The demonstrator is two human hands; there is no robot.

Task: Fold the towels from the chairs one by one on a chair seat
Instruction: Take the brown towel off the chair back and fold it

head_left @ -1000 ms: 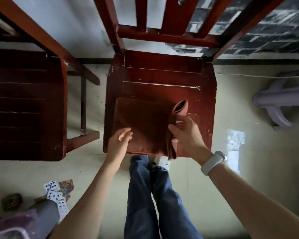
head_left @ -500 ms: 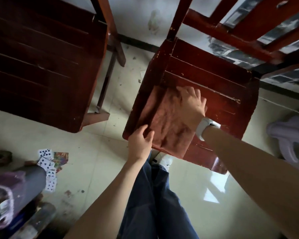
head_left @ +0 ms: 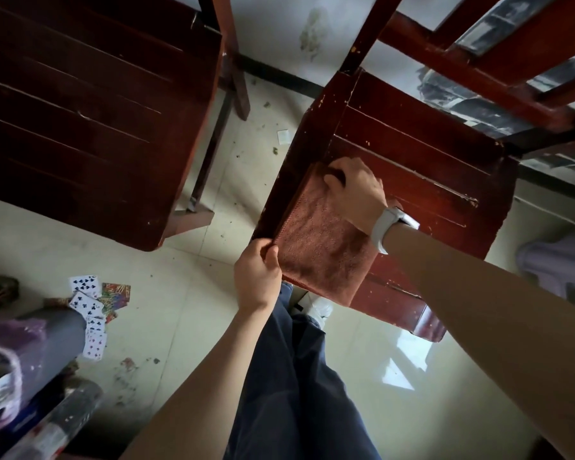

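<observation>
The folded brown towel [head_left: 322, 240] lies on the near left part of the chair seat [head_left: 422, 180]. The left hand [head_left: 258, 277] pinches its near left corner; the right hand [head_left: 356, 190], fingers curled, grips the far edge. Next, probably another fold, corners kept matched.

Two wooden chairs: left chair [head_left: 90, 104], right chair [head_left: 422, 174]. One folded towel [head_left: 322, 240] on the right seat. Two hands: left hand [head_left: 258, 277], right hand [head_left: 356, 190]. One white wristband [head_left: 387, 225]. Playing cards [head_left: 92, 310] on the floor, count unclear.
</observation>
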